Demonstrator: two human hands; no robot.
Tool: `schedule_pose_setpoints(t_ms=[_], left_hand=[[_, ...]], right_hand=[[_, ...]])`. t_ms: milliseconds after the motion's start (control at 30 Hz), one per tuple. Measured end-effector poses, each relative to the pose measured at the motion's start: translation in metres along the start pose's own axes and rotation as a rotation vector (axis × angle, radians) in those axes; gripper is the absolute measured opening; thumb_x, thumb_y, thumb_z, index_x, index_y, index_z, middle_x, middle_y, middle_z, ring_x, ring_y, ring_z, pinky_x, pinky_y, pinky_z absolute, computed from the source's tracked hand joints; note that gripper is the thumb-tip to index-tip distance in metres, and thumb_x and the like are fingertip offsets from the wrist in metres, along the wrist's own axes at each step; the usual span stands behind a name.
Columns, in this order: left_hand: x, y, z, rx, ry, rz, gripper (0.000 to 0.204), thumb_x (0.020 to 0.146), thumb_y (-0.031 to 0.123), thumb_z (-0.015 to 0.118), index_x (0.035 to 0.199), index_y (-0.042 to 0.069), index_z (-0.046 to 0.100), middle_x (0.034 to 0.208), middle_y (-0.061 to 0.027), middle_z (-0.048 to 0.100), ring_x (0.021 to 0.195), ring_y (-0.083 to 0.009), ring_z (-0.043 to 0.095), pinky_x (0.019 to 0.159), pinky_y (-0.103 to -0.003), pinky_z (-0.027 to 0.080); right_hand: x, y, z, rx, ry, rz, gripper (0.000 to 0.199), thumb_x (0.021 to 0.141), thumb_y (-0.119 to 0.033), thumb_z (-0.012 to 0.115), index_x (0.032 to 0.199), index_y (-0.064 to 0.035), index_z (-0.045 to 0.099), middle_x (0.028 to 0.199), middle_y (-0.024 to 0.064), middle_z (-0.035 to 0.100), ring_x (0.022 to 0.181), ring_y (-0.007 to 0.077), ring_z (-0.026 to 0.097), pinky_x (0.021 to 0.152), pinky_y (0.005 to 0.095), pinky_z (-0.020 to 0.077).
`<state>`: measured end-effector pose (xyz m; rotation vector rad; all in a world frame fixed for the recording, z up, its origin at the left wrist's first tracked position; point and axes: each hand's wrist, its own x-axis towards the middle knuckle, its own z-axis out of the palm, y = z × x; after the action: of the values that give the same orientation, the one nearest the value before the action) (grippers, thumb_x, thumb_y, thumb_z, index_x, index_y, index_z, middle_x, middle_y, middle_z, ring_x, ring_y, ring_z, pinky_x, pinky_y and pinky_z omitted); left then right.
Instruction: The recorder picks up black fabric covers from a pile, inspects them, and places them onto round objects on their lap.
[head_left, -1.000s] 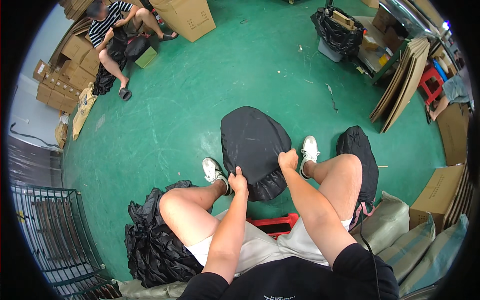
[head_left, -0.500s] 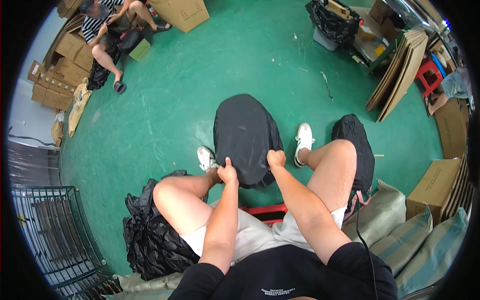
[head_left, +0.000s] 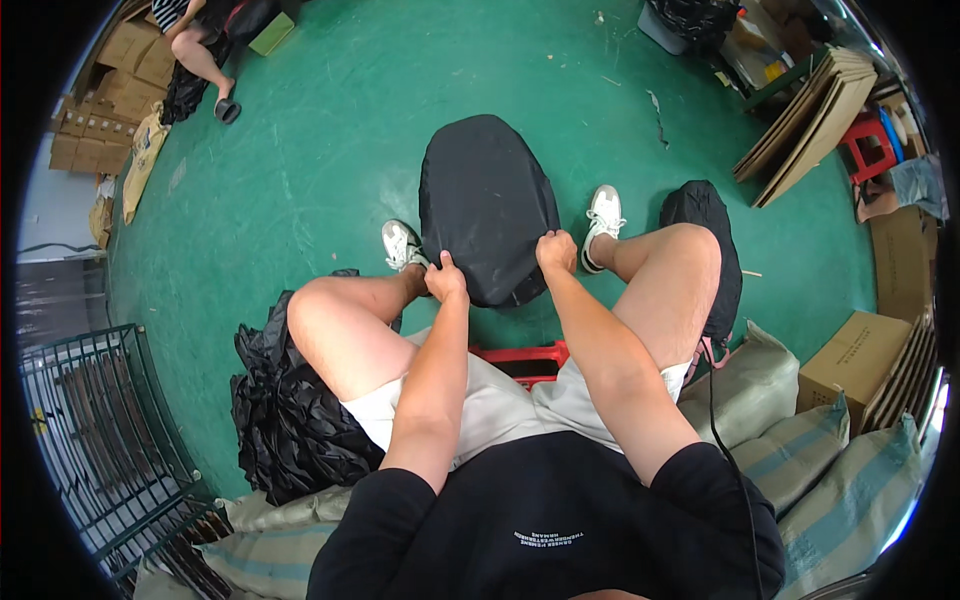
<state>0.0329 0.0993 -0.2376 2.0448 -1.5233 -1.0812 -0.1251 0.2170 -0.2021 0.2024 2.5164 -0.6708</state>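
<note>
A black, oval cloth-covered bundle (head_left: 487,200) stands on the floor between my white shoes, its smooth broad top facing up. What lies under the cloth is hidden. My left hand (head_left: 445,278) grips the near left edge of the cloth, thumb on top. On the near right edge, my right hand (head_left: 556,251) is closed in a fist around the fabric. The cloth looks stretched taut between both hands.
By my right leg lies another black bundle (head_left: 697,215) with pink straps. Crumpled black plastic (head_left: 300,430) sits at my left. Woven sacks (head_left: 850,500), a carton (head_left: 850,360) and flat cardboard (head_left: 810,125) line the right. Another person (head_left: 195,50) sits far left; a metal rack (head_left: 110,430) stands nearer.
My view has tilted, so the scene sits higher in the picture. My hands keep their grip and are slightly further apart; the cloth's near edge looks smoother and more spread.
</note>
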Motion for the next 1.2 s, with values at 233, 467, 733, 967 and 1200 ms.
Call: schedule_pose_setpoints(t_ms=[233, 467, 733, 967, 1200], left_hand=[[-0.014, -0.016, -0.009, 0.155, 0.045, 0.092, 0.045, 0.090, 0.036, 0.062, 0.101, -0.007, 0.065, 0.102, -0.0287, 0.066, 0.097, -0.0454, 0.062, 0.086, -0.049, 0.047], [-0.029, -0.005, -0.018, 0.042, 0.017, -0.078, 0.034, 0.086, 0.026, 0.069, 0.107, -0.001, 0.065, 0.110, -0.0227, 0.066, 0.101, -0.0410, 0.062, 0.089, -0.047, 0.047], [-0.069, 0.013, -0.015, 0.697, -0.281, 0.881, 0.079, 0.083, 0.030, 0.066, 0.147, 0.001, 0.030, 0.157, -0.0214, 0.022, 0.145, -0.0357, 0.022, 0.117, -0.046, 0.024], [-0.101, 0.067, -0.065, 1.134, -1.070, 0.572, 0.069, 0.084, 0.043, 0.065, 0.137, 0.002, 0.048, 0.139, -0.0242, 0.050, 0.128, -0.0373, 0.050, 0.105, -0.044, 0.041], [-0.137, 0.103, -0.247, -0.318, -0.850, 0.774, 0.032, 0.090, 0.014, 0.066, 0.119, 0.000, 0.062, 0.109, -0.0115, 0.068, 0.101, -0.0211, 0.065, 0.086, -0.033, 0.051]], right_hand=[[-0.005, -0.002, 0.001, 0.006, 0.001, 0.074, 0.033, 0.094, -0.038, 0.052, 0.107, -0.0134, 0.068, 0.113, 0.0152, 0.068, 0.107, 0.0352, 0.063, 0.102, 0.0567, 0.0358], [-0.027, -0.016, -0.003, -0.086, 0.339, -0.296, 0.034, 0.080, -0.018, 0.066, 0.112, -0.0126, 0.057, 0.112, 0.0138, 0.058, 0.106, 0.0333, 0.057, 0.091, 0.0517, 0.0391], [-0.068, -0.022, -0.002, -0.491, -0.217, -0.681, 0.036, 0.084, -0.016, 0.064, 0.120, -0.0131, 0.059, 0.126, 0.0120, 0.048, 0.123, 0.0320, 0.046, 0.095, 0.0513, 0.0455], [-0.064, -0.014, -0.003, -0.686, -0.416, -0.652, 0.046, 0.083, -0.021, 0.066, 0.127, -0.0134, 0.057, 0.132, 0.0119, 0.044, 0.129, 0.0330, 0.042, 0.099, 0.0519, 0.0455], [-0.060, -0.013, 0.009, -0.865, -0.362, -0.758, 0.073, 0.072, -0.029, 0.082, 0.131, -0.0075, 0.045, 0.134, 0.0169, 0.042, 0.126, 0.0398, 0.043, 0.098, 0.0501, 0.0483]])
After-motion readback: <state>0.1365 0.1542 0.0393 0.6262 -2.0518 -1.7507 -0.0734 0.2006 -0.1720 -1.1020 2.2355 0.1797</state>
